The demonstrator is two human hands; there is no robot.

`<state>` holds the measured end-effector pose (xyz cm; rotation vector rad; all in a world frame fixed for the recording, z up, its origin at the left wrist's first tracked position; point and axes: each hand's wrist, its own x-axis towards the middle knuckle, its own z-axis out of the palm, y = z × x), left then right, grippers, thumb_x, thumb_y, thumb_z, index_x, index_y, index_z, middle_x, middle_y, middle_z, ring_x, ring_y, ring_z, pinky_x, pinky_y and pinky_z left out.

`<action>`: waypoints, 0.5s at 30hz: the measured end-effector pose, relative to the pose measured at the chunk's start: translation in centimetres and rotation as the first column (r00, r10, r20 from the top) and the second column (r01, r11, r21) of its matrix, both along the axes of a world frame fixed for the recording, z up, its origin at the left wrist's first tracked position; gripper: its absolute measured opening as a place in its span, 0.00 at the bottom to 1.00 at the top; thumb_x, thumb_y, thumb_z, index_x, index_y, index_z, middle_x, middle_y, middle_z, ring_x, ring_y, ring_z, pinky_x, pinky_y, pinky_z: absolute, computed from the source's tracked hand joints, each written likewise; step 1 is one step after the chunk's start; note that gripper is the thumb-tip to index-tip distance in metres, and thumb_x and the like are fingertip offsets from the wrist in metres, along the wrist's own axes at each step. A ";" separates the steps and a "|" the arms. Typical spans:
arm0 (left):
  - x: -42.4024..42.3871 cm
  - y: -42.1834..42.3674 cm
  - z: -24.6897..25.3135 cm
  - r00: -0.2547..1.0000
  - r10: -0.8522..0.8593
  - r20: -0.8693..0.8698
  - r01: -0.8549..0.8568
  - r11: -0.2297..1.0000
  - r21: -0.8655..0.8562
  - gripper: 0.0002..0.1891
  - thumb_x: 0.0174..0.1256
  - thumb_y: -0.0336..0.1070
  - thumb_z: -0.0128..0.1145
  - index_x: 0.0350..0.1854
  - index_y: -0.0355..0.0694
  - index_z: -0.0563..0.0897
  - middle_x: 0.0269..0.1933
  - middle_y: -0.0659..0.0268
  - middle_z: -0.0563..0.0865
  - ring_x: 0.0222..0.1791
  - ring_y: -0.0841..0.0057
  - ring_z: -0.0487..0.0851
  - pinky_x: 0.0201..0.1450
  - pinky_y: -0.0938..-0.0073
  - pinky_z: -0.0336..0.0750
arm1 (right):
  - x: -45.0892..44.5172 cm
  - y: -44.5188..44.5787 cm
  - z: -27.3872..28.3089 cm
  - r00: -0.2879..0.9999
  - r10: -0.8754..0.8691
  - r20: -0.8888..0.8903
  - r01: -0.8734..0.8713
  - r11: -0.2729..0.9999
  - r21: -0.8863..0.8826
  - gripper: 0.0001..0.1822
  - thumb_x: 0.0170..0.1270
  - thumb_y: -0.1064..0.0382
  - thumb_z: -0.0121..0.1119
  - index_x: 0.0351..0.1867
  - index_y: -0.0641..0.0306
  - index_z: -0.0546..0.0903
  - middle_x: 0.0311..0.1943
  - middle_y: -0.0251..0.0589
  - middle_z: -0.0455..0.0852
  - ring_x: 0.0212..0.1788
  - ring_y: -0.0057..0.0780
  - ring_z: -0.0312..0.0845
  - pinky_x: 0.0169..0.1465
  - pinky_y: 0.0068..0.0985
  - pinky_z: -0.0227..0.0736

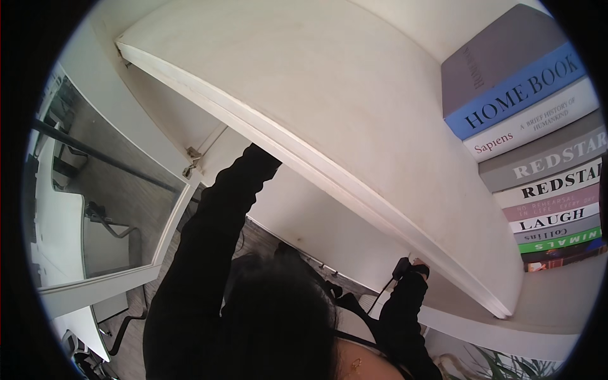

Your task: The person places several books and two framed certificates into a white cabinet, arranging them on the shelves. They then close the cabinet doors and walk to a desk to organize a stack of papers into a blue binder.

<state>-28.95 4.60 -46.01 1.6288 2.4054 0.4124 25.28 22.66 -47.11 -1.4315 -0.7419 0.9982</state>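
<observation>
A white shelf board [332, 118] crosses the view at a slant, its front edge over both forearms. The left arm in a black sleeve [204, 228] reaches under this board, and my left hand is out of view behind it. Beneath the lower right part of the edge, a little of my right hand [420, 264] shows beside a black strap and a small black device [402, 268] with a cable at the wrist. Its fingers are hidden by the board. Below lies a pale lower shelf surface [308, 223].
On the upper board's right, several books [532, 118] are piled flat. A glass-paned cabinet door [156, 247] hangs open at left by a metal hinge [191, 164]. White desks [61, 209] stand past it. Dark hair [280, 323] fills the lower middle; plant leaves [503, 363] show at lower right.
</observation>
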 end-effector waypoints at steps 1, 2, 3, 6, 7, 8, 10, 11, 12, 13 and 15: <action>-0.1 0.2 0.0 1.000 0.000 0.002 0.000 1.000 0.002 0.23 0.49 0.32 0.53 0.51 0.40 0.66 0.52 0.47 0.65 0.53 0.52 0.62 0.54 0.60 0.60 | -0.1 0.1 0.1 1.000 -0.002 -0.003 0.002 1.000 0.000 0.16 0.60 0.60 0.46 0.46 0.68 0.69 0.36 0.44 0.77 0.36 0.32 0.77 0.36 0.26 0.75; 0.0 0.5 0.0 1.000 -0.003 0.004 0.003 1.000 0.001 0.23 0.49 0.32 0.53 0.51 0.40 0.66 0.52 0.47 0.65 0.53 0.52 0.62 0.54 0.60 0.60 | 0.0 0.2 0.1 1.000 -0.011 -0.005 0.011 1.000 0.000 0.16 0.60 0.60 0.46 0.46 0.68 0.69 0.36 0.44 0.77 0.36 0.32 0.77 0.36 0.26 0.75; 0.0 0.8 0.0 1.000 -0.007 0.005 0.007 1.000 -0.005 0.23 0.49 0.32 0.53 0.51 0.40 0.66 0.52 0.47 0.65 0.54 0.52 0.61 0.54 0.60 0.60 | 0.0 0.3 0.0 1.000 -0.018 -0.007 0.018 1.000 0.003 0.16 0.60 0.60 0.46 0.46 0.68 0.69 0.36 0.44 0.77 0.36 0.33 0.77 0.36 0.26 0.75; -0.4 0.7 0.0 1.000 0.011 0.006 -0.011 1.000 -0.010 0.24 0.49 0.32 0.53 0.52 0.41 0.65 0.53 0.47 0.64 0.54 0.52 0.61 0.55 0.60 0.60 | -1.0 0.7 0.0 1.000 -0.015 -0.013 0.015 1.000 0.002 0.16 0.60 0.60 0.46 0.46 0.68 0.69 0.36 0.45 0.77 0.36 0.33 0.77 0.36 0.27 0.75; -0.4 0.9 0.0 1.000 0.009 0.006 -0.009 1.000 -0.011 0.24 0.49 0.32 0.53 0.52 0.41 0.65 0.53 0.47 0.64 0.54 0.52 0.61 0.55 0.60 0.60 | -1.1 0.9 0.1 1.000 -0.020 -0.012 0.020 1.000 0.006 0.16 0.60 0.60 0.46 0.46 0.68 0.69 0.36 0.45 0.77 0.36 0.33 0.77 0.36 0.27 0.75; -0.4 1.1 0.0 1.000 0.015 0.008 -0.015 1.000 -0.008 0.25 0.49 0.32 0.53 0.52 0.41 0.64 0.53 0.47 0.64 0.54 0.52 0.60 0.55 0.60 0.60 | -1.3 0.9 0.1 1.000 -0.024 -0.013 0.024 1.000 0.007 0.16 0.60 0.60 0.46 0.46 0.69 0.69 0.36 0.45 0.77 0.36 0.33 0.77 0.36 0.27 0.75; -0.7 1.3 0.1 1.000 0.014 0.008 -0.014 1.000 -0.011 0.25 0.49 0.32 0.53 0.53 0.41 0.64 0.54 0.47 0.63 0.55 0.52 0.60 0.55 0.60 0.60 | -1.6 1.0 0.1 1.000 -0.026 -0.015 0.027 1.000 0.009 0.17 0.60 0.60 0.46 0.46 0.69 0.69 0.37 0.45 0.77 0.36 0.33 0.77 0.36 0.27 0.75; -0.5 1.9 0.0 1.000 0.002 0.010 -0.002 1.000 -0.003 0.25 0.49 0.32 0.53 0.53 0.41 0.64 0.54 0.47 0.63 0.55 0.51 0.60 0.55 0.60 0.60 | -1.2 1.0 0.2 0.999 -0.040 -0.015 0.040 0.999 0.016 0.17 0.60 0.59 0.46 0.46 0.69 0.69 0.37 0.45 0.77 0.36 0.33 0.77 0.37 0.27 0.75; -0.6 1.9 0.0 1.000 0.004 0.011 -0.004 1.000 0.001 0.26 0.49 0.32 0.53 0.53 0.41 0.64 0.54 0.47 0.63 0.55 0.51 0.59 0.56 0.60 0.60 | -1.5 1.1 0.1 0.999 -0.039 -0.019 0.039 0.999 0.018 0.17 0.60 0.59 0.46 0.46 0.69 0.69 0.37 0.45 0.77 0.37 0.34 0.77 0.37 0.28 0.76; -0.6 1.9 0.1 1.000 0.008 0.012 -0.008 1.000 0.008 0.26 0.49 0.32 0.53 0.53 0.41 0.63 0.54 0.47 0.62 0.55 0.51 0.59 0.56 0.60 0.59 | -1.6 1.1 0.1 0.999 -0.040 -0.022 0.041 0.999 0.020 0.17 0.60 0.59 0.46 0.46 0.69 0.68 0.37 0.45 0.77 0.37 0.34 0.77 0.37 0.28 0.76; -0.9 1.7 0.1 1.000 0.015 0.009 -0.015 1.000 0.018 0.26 0.48 0.32 0.54 0.54 0.42 0.63 0.55 0.46 0.62 0.56 0.51 0.59 0.56 0.60 0.59 | -2.1 0.8 0.0 0.999 -0.040 -0.029 0.040 0.999 0.021 0.17 0.60 0.59 0.46 0.46 0.69 0.68 0.37 0.46 0.77 0.37 0.34 0.77 0.37 0.28 0.76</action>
